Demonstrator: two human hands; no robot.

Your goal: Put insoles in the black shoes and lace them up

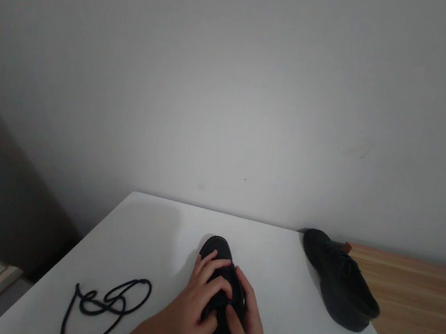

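A black shoe (216, 243) lies on the white table, its toe pointing toward the wall. My left hand (195, 308) rests over its upper from the left, fingers bent across the front and the thumb near the opening. From the right, my right hand (247, 327) grips the shoe's side, with fingers along the outer edge and the thumb over the top. Both hands cover much of the shoe's middle. Left of them, a loose black shoelace (118, 307) lies in loops on the table.
A second black shoe (336, 279), with laces in it, stands at the right edge of the white table (151, 223). Beyond that edge is a wood-grain surface (417, 296). A grey wall (248, 109) rises behind the table.
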